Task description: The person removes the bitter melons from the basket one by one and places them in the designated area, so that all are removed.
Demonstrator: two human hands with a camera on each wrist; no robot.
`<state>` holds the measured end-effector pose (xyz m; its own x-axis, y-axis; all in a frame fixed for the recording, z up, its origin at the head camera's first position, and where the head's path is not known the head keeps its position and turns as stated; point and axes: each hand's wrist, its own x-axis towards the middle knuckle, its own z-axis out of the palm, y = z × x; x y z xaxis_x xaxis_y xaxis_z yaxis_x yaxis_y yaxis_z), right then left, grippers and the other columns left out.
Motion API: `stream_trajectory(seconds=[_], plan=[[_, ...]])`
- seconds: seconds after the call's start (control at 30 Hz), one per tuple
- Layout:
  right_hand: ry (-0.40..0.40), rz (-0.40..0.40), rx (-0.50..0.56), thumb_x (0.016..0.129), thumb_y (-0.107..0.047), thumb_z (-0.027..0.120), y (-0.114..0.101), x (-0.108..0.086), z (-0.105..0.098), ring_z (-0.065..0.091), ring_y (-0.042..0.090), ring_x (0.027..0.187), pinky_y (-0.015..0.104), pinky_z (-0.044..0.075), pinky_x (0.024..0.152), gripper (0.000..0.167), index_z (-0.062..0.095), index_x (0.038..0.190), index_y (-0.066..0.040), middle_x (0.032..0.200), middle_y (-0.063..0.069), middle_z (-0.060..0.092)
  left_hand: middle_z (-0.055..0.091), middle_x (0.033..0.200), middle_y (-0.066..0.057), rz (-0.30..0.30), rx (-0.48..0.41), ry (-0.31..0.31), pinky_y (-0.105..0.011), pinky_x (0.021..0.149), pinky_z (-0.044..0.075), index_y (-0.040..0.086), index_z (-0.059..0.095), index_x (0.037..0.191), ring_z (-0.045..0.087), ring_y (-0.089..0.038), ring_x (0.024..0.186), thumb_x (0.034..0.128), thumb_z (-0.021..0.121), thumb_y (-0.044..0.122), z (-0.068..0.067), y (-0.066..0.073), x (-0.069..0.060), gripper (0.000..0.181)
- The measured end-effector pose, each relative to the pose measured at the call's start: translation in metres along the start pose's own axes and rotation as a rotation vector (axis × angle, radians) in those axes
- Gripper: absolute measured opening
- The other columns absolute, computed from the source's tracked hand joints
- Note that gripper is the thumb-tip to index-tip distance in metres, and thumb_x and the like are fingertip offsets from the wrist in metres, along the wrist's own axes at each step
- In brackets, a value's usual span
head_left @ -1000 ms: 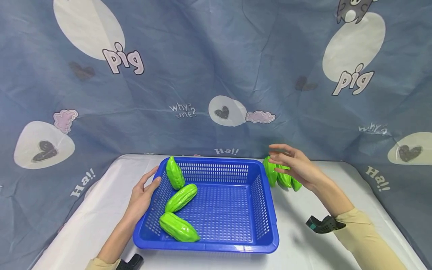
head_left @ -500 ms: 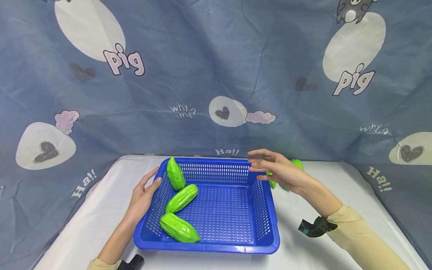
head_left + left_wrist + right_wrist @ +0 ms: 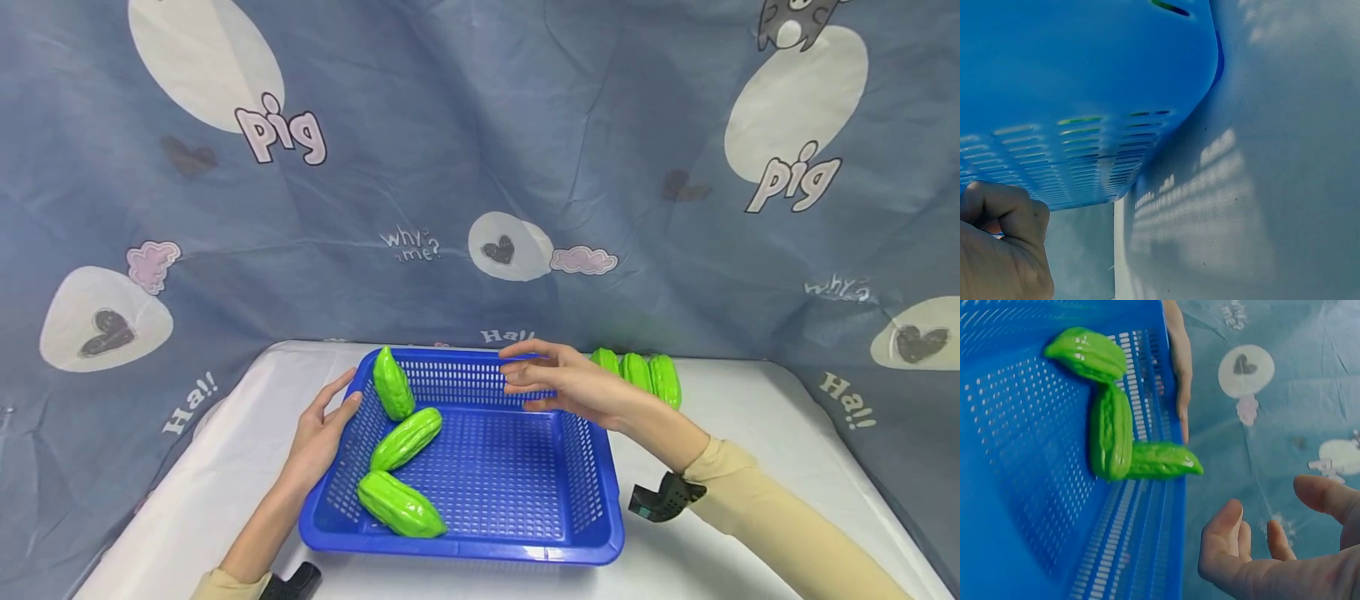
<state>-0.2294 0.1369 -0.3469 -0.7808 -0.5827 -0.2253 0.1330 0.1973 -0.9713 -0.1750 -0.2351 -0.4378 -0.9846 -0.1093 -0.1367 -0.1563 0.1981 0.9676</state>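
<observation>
A blue plastic basket (image 3: 450, 547) holds three green ridged vegetables along its left side: one (image 3: 393, 385) leans on the back left corner, another (image 3: 406, 439) lies in the middle, the third (image 3: 401, 505) near the front. The left hand (image 3: 317, 442) touches the basket's left rim, fingers extended along the outside and thumb at the edge; the left wrist view shows this hand (image 3: 1004, 244) against the slotted wall. Over the back right part of the basket hovers the right hand (image 3: 573, 385), empty, fingers spread and slightly bent. It also shows in the right wrist view (image 3: 1279, 550).
Several more green vegetables (image 3: 664, 382) stand behind the right forearm, on the white-covered table (image 3: 720, 417) right of the basket. A blue printed cloth (image 3: 420, 167) hangs behind the table.
The right hand has moved left from above the vegetables beside the basket to over the basket, uncovering those vegetables. The left hand and basket hold nearly the same place.
</observation>
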Motion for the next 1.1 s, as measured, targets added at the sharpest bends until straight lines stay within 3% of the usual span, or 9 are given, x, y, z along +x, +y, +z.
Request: stream_trajectory(seconds=[0.47, 0.87, 1.1], plan=[[-0.042, 0.025, 0.122, 0.11, -0.022, 0.059, 0.004, 0.021, 0.034, 0.067, 0.033, 0.138, 0.04, 0.062, 0.1, 0.049, 0.05, 0.156, -0.009, 0.144, 0.007, 0.067, 0.062, 0.153, -0.023, -0.002, -0.001, -0.008, -0.024, 0.083, 0.064, 0.029, 0.036, 0.169, 0.077, -0.001, 0.099, 0.1142, 0.052, 0.046, 0.001, 0.001, 0.001, 0.059], [-0.078, 0.102, 0.171, 0.108, -0.025, 0.062, 0.012, 0.047, 0.06, 0.063, 0.038, 0.143, 0.038, 0.063, 0.098, 0.054, 0.049, 0.157, -0.007, 0.162, 0.016, 0.055, 0.062, 0.154, -0.022, -0.017, 0.004, -0.002, -0.024, 0.083, 0.064, 0.03, 0.035, 0.169, 0.078, -0.001, 0.098, 0.1139, 0.052, 0.046, 0.0, 0.0, 0.0, 0.06], [-0.085, 0.139, 0.193, 0.109, -0.022, 0.061, 0.015, 0.063, 0.07, 0.061, 0.042, 0.144, 0.036, 0.064, 0.091, 0.049, 0.052, 0.154, -0.006, 0.154, 0.017, 0.061, 0.062, 0.154, -0.023, -0.011, 0.018, 0.001, -0.024, 0.082, 0.063, 0.03, 0.036, 0.169, 0.077, -0.001, 0.098, 0.1138, 0.052, 0.048, 0.0, 0.0, 0.001, 0.06]])
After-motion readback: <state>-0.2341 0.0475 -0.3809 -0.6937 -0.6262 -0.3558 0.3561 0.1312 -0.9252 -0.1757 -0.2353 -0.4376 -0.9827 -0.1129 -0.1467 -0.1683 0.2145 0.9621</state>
